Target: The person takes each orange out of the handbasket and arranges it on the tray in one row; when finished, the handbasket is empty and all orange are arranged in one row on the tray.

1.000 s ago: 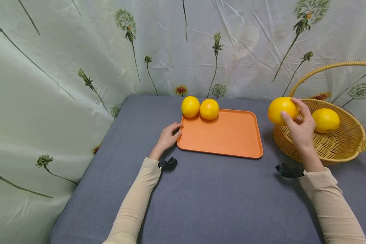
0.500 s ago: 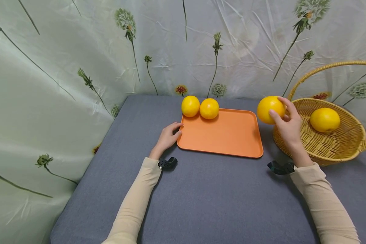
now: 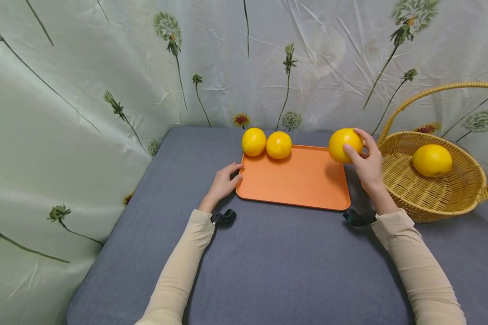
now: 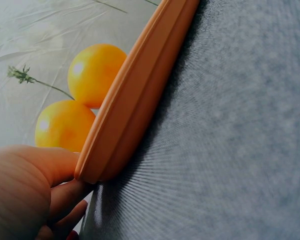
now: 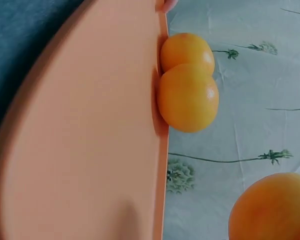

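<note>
In the head view, my right hand (image 3: pixel 368 162) grips an orange (image 3: pixel 344 145) above the back right corner of the orange tray (image 3: pixel 297 180). Thumb and fingers lie on its right side, and a shadow falls on the tray below. That same orange fills the lower right corner of the right wrist view. My left hand (image 3: pixel 223 181) is at the tray's left edge. The left wrist view has the tray's rim (image 4: pixel 125 100) between its thumb and index finger. Two more oranges, one left (image 3: pixel 254 141) and one right (image 3: pixel 279 145), sit side by side in the back left corner.
A wicker basket (image 3: pixel 423 205) with a tall handle stands right of the tray. One orange (image 3: pixel 432 160) lies inside it. Grey cloth (image 3: pixel 293 262) covers the table, and a flower-print curtain (image 3: pixel 329 58) hangs close behind.
My right hand has carried its orange left, from over the basket's rim to above the tray's back right corner. The left hand, tray and other oranges have stayed put.
</note>
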Demonstrator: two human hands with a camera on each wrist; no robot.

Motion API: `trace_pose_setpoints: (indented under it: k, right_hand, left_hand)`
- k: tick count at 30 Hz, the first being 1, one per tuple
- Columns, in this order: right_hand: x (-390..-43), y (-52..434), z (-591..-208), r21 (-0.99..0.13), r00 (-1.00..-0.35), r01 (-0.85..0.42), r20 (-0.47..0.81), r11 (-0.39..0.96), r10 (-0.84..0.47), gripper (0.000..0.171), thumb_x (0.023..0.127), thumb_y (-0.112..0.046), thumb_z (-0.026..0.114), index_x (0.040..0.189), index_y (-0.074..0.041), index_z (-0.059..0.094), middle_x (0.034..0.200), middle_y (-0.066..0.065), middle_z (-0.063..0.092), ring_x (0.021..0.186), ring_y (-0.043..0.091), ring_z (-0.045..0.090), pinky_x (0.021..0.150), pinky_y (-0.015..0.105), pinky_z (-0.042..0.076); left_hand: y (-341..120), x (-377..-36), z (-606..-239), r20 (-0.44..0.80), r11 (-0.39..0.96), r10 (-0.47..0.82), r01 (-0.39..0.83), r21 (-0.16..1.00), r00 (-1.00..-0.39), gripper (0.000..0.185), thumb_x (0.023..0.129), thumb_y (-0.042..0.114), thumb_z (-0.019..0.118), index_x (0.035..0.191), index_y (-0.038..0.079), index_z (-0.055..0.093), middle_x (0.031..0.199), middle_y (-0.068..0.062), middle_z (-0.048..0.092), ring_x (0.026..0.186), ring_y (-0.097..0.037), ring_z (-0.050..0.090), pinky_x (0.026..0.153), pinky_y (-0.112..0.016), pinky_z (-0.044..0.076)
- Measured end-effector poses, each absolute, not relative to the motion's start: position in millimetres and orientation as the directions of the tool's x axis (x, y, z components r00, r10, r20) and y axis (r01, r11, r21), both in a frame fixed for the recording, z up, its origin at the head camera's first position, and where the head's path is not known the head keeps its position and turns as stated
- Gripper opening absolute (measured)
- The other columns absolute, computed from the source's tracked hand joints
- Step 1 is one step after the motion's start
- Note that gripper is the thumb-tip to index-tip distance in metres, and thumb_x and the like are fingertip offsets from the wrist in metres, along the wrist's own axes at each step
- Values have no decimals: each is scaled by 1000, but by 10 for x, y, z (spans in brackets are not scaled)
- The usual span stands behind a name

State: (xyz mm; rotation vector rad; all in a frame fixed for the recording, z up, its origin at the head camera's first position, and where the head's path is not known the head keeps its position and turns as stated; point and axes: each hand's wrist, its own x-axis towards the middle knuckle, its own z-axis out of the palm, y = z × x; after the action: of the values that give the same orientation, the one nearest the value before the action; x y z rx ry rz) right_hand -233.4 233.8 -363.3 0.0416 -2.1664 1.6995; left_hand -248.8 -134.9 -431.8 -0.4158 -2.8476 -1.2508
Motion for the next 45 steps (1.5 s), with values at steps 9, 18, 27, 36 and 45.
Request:
trace_pose_setpoints:
  k: [9, 18, 27, 36, 45]
  right_hand:
    - [-2484, 2231, -3663, -951, -973, -159, 195, 264, 119, 53, 91, -28, 59, 141, -23, 43, 102, -17, 47, 85, -1, 52, 58, 12, 49]
    - [-2600, 2113, -3696, -945, -993, -51, 81, 323, 82, 55, 89, -42, 57, 141, -31, 41, 103, -15, 46, 92, 2, 49, 65, 13, 50]
    - [-2682, 2034, -3706, -924, -998, 27, -7, 382, 55, 63, 89, -50, 53, 145, -29, 34, 131, 14, 46, 102, 14, 50, 74, 25, 51]
    - [-2748, 1973, -3775, -876, -999, 45, -35, 480, 29, 65, 91, -49, 50, 147, -24, 31, 145, 22, 37, 126, 40, 41, 88, 45, 47]
    - [-2793, 1974, -3776, -789, -1000, 3, 3, 614, 8, 61, 92, -46, 50, 146, -22, 34, 151, 16, 33, 133, 43, 36, 107, 59, 31]
  left_hand:
    - [-1348, -2491, -4305, 108, 647, 238, 241, 724, -965, 40, 94, 15, 52, 132, 6, 53, 141, -14, 49, 141, -27, 34, 117, -45, 27]
    - [-1354, -2490, -4311, 106, 651, 243, 244, 719, -964, 41, 93, 14, 53, 133, 6, 52, 142, -15, 48, 141, -28, 34, 117, -45, 27]
    - [-1349, -2492, -4313, 125, 646, 246, 258, 719, -961, 40, 93, 14, 53, 131, 5, 54, 139, -15, 51, 140, -28, 36, 117, -44, 28]
    - [-1347, -2477, -4312, 142, 649, 245, 271, 711, -959, 40, 92, 13, 53, 131, 4, 55, 138, -15, 53, 138, -29, 38, 116, -43, 29]
    - [-1360, -2491, -4312, 133, 651, 245, 265, 711, -960, 40, 93, 15, 52, 131, 5, 54, 139, -15, 52, 139, -28, 37, 117, -43, 29]
